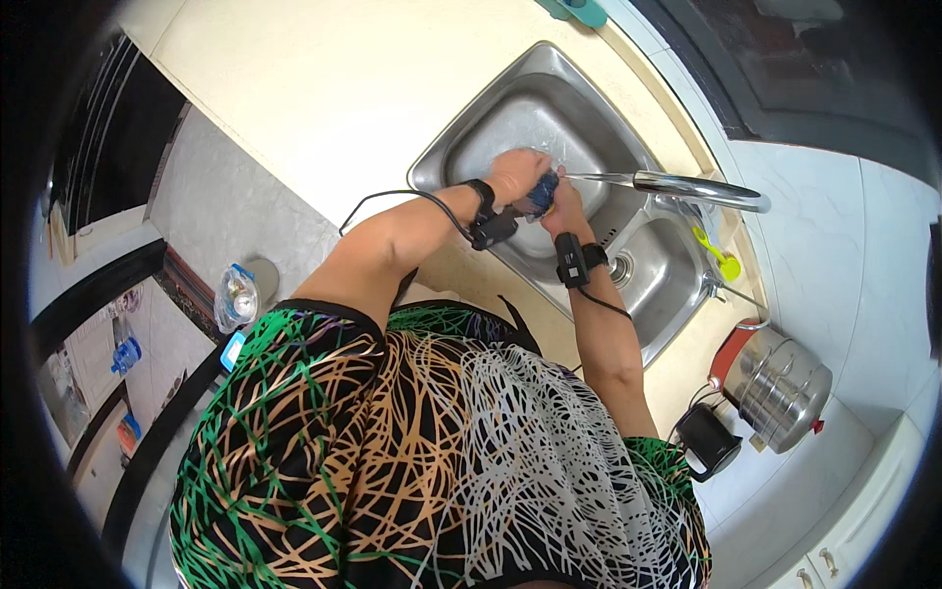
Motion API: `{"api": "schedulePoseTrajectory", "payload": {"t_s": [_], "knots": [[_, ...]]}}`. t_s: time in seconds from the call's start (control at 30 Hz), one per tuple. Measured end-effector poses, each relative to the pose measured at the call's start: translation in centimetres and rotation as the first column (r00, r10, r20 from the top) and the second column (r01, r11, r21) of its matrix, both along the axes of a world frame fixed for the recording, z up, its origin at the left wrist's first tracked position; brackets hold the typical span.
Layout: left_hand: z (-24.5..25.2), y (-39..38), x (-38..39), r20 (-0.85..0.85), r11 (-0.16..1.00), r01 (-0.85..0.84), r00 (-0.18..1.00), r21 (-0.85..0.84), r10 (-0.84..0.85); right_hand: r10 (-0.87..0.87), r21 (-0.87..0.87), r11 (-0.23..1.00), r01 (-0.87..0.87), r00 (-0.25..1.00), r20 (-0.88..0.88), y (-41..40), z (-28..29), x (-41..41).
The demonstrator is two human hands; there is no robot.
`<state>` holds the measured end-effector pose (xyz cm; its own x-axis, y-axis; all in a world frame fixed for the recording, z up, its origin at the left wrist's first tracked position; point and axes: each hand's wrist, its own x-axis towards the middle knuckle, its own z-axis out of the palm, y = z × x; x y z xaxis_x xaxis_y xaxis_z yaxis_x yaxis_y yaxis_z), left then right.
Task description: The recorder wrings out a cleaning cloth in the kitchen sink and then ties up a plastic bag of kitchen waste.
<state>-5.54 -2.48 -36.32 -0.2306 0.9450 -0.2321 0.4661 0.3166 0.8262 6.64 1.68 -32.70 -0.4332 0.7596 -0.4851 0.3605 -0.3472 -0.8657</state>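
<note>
Over the large basin of a stainless steel double sink [471, 125], both my hands are together on a small dark blue item [544, 193]. It looks crumpled, perhaps a scrubbing cloth, but blur and fingers hide what exactly it is. My left hand [517, 174] curls over it from the left with the fingers bent. From the right, my right hand [565, 209] grips it close below the tip of the chrome faucet [692, 193]. Something pale shows under my left palm, too blurred to name. Wet spots glint on the basin floor.
The smaller basin [666, 272] with its drain lies to the right. A lime-green scoop [725, 261] rests on the back ledge. Near the right wall stand a steel steamer pot [780, 386] and a black kettle [706, 438]. A lined trash bin [261, 283] is on the floor at left.
</note>
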Motion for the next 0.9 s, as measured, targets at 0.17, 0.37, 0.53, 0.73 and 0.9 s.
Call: {"api": "schedulePoseTrajectory", "payload": {"t_s": [0.17,0.37,0.53,0.73,0.9], "knots": [[-1.0,0.4,-2.4,-0.292,0.993,0.075,0.955,0.088,-0.046,0.284,0.318,0.917,-0.239,0.954,-0.100,3.1,-3.5,3.1],[3.0,0.5,-5.5,-0.227,0.825,0.564,0.809,0.039,-0.542,0.148,0.395,0.873,-0.286,0.927,0.343,5.0,-1.4,6.1],[5.3,-0.3,-4.8,-0.429,0.902,0.423,0.800,-0.091,-0.419,0.002,0.505,0.807,-0.307,0.856,0.517,4.3,2.8,4.8],[7.0,0.8,-5.7,-0.553,0.867,0.411,0.669,-0.281,-0.496,-0.090,0.730,0.609,-0.308,0.888,0.450,3.8,4.0,5.2],[6.1,1.1,-6.8,-0.499,0.856,0.476,0.702,-0.200,-0.507,-0.167,0.747,0.635,-0.196,0.909,0.381,3.2,5.1,4.8]]}}
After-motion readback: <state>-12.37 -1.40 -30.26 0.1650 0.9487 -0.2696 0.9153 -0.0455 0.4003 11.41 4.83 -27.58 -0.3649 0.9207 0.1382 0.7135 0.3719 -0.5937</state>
